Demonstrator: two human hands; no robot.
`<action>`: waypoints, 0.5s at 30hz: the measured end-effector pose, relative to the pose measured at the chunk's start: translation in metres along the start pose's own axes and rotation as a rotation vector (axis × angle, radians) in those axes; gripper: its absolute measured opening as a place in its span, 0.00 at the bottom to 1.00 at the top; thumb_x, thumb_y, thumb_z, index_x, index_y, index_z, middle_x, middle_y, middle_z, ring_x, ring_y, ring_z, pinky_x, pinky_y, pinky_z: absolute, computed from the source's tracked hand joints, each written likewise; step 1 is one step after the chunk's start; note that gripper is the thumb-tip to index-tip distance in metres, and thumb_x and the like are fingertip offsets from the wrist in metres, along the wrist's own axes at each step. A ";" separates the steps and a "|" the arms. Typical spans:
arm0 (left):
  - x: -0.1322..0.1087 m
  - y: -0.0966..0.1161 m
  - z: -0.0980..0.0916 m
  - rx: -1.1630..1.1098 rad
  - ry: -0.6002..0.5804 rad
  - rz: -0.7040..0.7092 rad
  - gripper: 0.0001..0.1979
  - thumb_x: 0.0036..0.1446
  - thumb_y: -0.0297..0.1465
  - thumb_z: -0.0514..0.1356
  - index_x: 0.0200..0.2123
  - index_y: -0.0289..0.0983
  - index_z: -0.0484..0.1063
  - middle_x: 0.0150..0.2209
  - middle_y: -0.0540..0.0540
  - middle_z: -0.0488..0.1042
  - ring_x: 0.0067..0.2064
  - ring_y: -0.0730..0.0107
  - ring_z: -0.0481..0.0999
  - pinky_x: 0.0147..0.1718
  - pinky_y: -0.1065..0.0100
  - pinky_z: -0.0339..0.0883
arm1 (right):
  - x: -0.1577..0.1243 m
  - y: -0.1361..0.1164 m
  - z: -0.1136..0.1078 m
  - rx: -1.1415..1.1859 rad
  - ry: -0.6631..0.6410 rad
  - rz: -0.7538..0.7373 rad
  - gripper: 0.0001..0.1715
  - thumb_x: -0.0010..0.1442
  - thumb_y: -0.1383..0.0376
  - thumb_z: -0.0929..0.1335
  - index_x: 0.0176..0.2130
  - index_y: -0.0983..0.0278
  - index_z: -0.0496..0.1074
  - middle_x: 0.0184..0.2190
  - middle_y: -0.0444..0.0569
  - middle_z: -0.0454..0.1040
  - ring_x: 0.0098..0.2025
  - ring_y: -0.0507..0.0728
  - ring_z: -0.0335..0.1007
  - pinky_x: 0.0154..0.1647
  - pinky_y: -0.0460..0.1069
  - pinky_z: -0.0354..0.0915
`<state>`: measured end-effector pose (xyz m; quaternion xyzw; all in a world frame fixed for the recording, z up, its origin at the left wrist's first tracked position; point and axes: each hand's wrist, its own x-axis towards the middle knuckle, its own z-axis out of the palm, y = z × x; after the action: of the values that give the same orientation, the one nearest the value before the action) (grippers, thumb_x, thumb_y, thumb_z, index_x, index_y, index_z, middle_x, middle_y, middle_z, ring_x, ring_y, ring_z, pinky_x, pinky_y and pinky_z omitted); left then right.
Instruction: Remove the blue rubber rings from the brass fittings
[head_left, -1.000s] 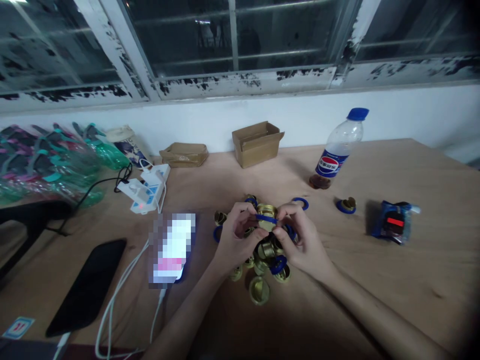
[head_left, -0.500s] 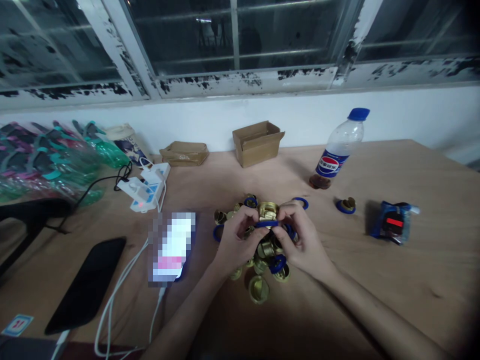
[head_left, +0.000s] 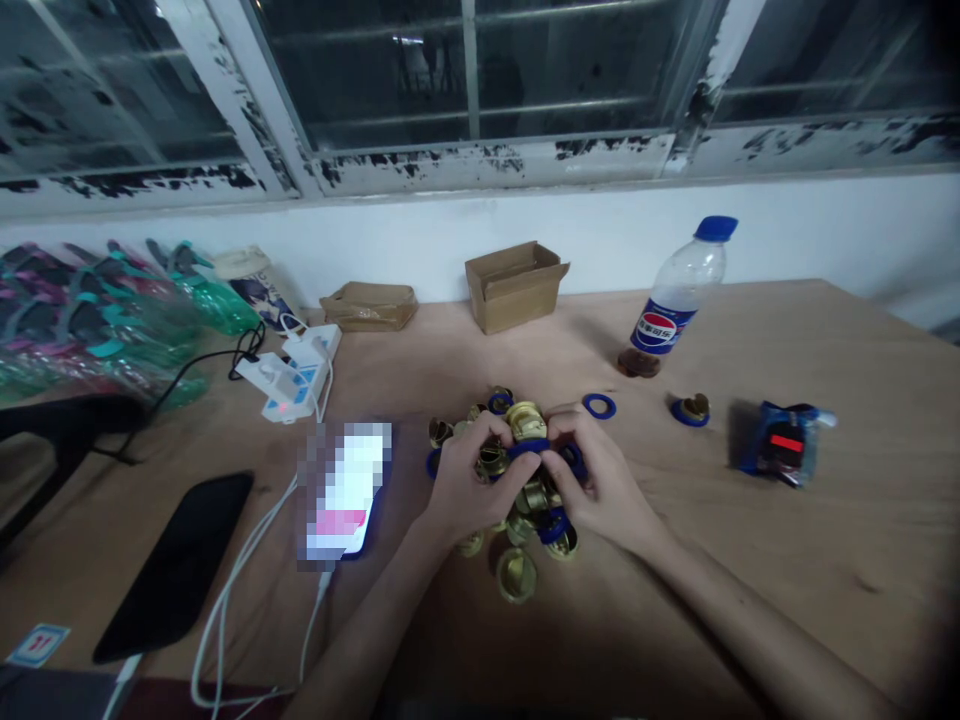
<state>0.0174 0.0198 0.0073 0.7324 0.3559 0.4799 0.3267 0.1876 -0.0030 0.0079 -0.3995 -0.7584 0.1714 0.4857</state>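
Observation:
Between my left hand (head_left: 474,468) and my right hand (head_left: 600,470) is a round brass-coloured metal fitting (head_left: 527,418) with a blue ring (head_left: 529,447) at its lower rim. Fingers and thumbs of both hands pinch it from either side, above a pile of similar brass fittings (head_left: 517,528). Several blue rings lie among the pile, one (head_left: 553,524) just below my right hand. A single fitting (head_left: 516,574) rests at the pile's near edge. My fingers hide part of the held piece and of the pile.
Beyond my right hand lie a loose blue ring (head_left: 599,405), a fitting with a ring (head_left: 691,410), a wrapped packet (head_left: 786,445) and a cola bottle (head_left: 667,300). Cardboard boxes (head_left: 514,290) stand at the back. Leftward are a lit phone (head_left: 349,490), a dark phone (head_left: 176,565), cables and a power strip (head_left: 296,385).
Both hands have shifted slightly left with the held fitting, which is now tilted differently. The loose blue ring behind my right hand shows more fully.

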 end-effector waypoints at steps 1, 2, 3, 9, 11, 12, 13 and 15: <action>0.000 0.002 -0.001 -0.011 -0.006 0.000 0.08 0.52 0.29 0.61 0.29 0.38 0.62 0.28 0.52 0.65 0.30 0.73 0.66 0.31 0.71 0.61 | 0.000 0.000 0.000 -0.009 -0.004 -0.003 0.07 0.61 0.72 0.62 0.40 0.61 0.60 0.36 0.46 0.65 0.36 0.53 0.63 0.37 0.48 0.62; 0.000 0.003 -0.001 -0.037 -0.005 -0.010 0.07 0.53 0.29 0.60 0.29 0.38 0.62 0.28 0.52 0.65 0.30 0.73 0.66 0.31 0.71 0.61 | 0.000 0.001 -0.001 -0.016 -0.009 -0.006 0.07 0.61 0.72 0.62 0.40 0.61 0.60 0.36 0.46 0.65 0.36 0.53 0.63 0.37 0.49 0.62; 0.001 0.005 0.000 -0.072 0.005 -0.030 0.07 0.55 0.29 0.59 0.29 0.38 0.62 0.27 0.52 0.64 0.30 0.73 0.65 0.30 0.71 0.61 | 0.000 0.001 -0.001 -0.023 -0.016 -0.010 0.07 0.61 0.72 0.62 0.40 0.61 0.60 0.37 0.46 0.65 0.36 0.53 0.63 0.37 0.49 0.62; 0.006 0.011 0.008 -0.272 0.156 -0.217 0.15 0.56 0.33 0.60 0.23 0.37 0.57 0.22 0.56 0.59 0.25 0.80 0.61 0.26 0.75 0.57 | -0.001 0.001 -0.001 -0.055 -0.079 -0.071 0.08 0.62 0.72 0.63 0.42 0.61 0.61 0.39 0.48 0.67 0.41 0.55 0.64 0.42 0.51 0.63; 0.008 0.011 0.008 -0.380 0.173 -0.277 0.14 0.54 0.33 0.63 0.28 0.38 0.59 0.23 0.57 0.63 0.25 0.80 0.65 0.26 0.76 0.59 | -0.001 0.000 -0.002 -0.050 -0.071 -0.080 0.09 0.61 0.72 0.63 0.42 0.62 0.62 0.39 0.49 0.67 0.41 0.55 0.64 0.42 0.51 0.63; 0.008 0.011 0.007 -0.440 0.173 -0.307 0.13 0.53 0.34 0.64 0.31 0.38 0.60 0.25 0.56 0.67 0.25 0.79 0.68 0.27 0.76 0.62 | -0.002 -0.001 -0.002 -0.044 -0.049 -0.079 0.09 0.61 0.72 0.63 0.42 0.62 0.63 0.38 0.49 0.67 0.40 0.55 0.64 0.41 0.51 0.64; 0.009 0.010 0.006 -0.493 0.168 -0.335 0.14 0.53 0.35 0.65 0.36 0.39 0.61 0.28 0.54 0.71 0.27 0.77 0.72 0.29 0.74 0.65 | -0.002 -0.002 -0.003 -0.038 -0.014 -0.075 0.08 0.60 0.71 0.64 0.41 0.62 0.63 0.37 0.48 0.67 0.39 0.54 0.65 0.40 0.51 0.64; 0.010 0.007 0.004 -0.565 0.162 -0.382 0.20 0.53 0.36 0.65 0.46 0.40 0.62 0.37 0.49 0.76 0.30 0.72 0.78 0.33 0.69 0.71 | -0.003 -0.003 -0.004 -0.038 0.092 -0.049 0.07 0.60 0.71 0.65 0.39 0.62 0.63 0.34 0.46 0.67 0.35 0.53 0.65 0.37 0.50 0.64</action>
<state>0.0255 0.0235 0.0162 0.4929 0.3645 0.5460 0.5710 0.1900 -0.0072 0.0099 -0.3977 -0.7479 0.1265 0.5162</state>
